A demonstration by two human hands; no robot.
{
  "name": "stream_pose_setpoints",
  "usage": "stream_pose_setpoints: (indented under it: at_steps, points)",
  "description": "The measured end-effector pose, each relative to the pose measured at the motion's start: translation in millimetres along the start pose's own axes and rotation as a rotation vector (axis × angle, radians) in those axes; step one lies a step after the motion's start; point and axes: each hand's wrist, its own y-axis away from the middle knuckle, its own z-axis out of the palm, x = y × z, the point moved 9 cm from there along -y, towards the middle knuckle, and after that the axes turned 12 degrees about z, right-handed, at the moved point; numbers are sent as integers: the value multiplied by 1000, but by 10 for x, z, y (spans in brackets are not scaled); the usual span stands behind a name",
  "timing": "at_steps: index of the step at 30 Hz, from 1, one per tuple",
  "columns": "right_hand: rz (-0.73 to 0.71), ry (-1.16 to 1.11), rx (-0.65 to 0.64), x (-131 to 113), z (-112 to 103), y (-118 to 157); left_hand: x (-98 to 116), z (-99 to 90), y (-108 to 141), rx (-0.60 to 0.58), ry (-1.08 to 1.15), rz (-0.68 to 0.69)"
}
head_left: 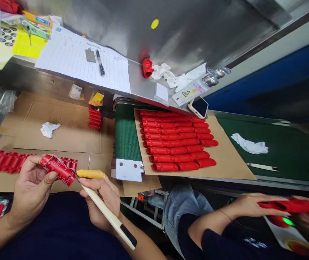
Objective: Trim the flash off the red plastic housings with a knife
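My left hand (31, 184) is closed around a red tube-shaped plastic part (58, 169) with dark lines along its edges. In my right hand (102, 200), gripped much like a pen, is a slim cream-handled tool (108, 216) with a black butt end. Its thin dark tip meets the right end of the red part; the tip is too small to name its kind. A yellow finger cot (90, 174) covers my right index finger. Red parts (6, 161) lie in a row behind my left hand, on the cardboard (62, 135).
Rows of red parts (174, 141) cover a cardboard sheet (230, 159) over a green conveyor belt (128, 133). A co-worker's hand (252, 204) holds a red part at right. The steel shelf carries a paper form (84, 61), a pen (100, 62) and a phone (198, 107).
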Motion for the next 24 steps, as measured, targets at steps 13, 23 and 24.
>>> stream_pose_setpoints:
  at_steps: [13,23,24]
  points:
    - [-247,111,-228,12,47,-107,-75,143,-32,-95,-49,-144]
    - [754,-973,-393,623,404,-17,201,142,21,-147,-264,234]
    - [758,-1077,-520,546,469,33,167,114,8,-131,-257,217]
